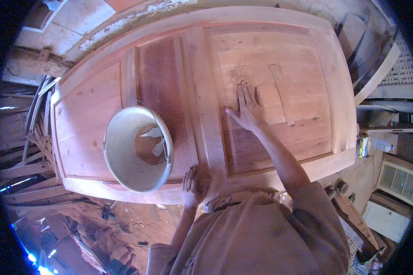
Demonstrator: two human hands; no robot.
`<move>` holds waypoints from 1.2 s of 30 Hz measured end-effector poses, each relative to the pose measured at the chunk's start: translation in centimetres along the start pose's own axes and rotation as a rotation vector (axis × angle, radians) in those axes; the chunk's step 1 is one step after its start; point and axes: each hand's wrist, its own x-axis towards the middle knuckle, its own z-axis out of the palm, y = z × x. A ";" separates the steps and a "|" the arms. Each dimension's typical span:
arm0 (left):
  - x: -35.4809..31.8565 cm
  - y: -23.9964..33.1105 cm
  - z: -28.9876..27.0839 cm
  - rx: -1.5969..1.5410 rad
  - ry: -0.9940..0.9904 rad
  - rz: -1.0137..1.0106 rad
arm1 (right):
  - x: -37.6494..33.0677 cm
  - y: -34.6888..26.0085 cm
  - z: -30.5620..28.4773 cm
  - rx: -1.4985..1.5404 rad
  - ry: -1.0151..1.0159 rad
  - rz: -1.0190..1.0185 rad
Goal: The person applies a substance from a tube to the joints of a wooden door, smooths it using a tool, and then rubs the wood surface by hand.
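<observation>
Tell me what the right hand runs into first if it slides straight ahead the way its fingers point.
The right hand lies flat on the door panel, fingers pointing away from the person. Straight ahead is bare wood, then probably the panel's raised frame edge. The loose wooden strip lies off to its right.

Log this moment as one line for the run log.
right hand: flat on door panel | left hand: gripping near edge of wooden door | bucket: standing on door, apart from both hands
</observation>
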 end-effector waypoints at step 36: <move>-0.6 -0.9 0.9 0.006 0.033 0.004 | 1.6 6.5 0.1 -0.020 0.063 0.131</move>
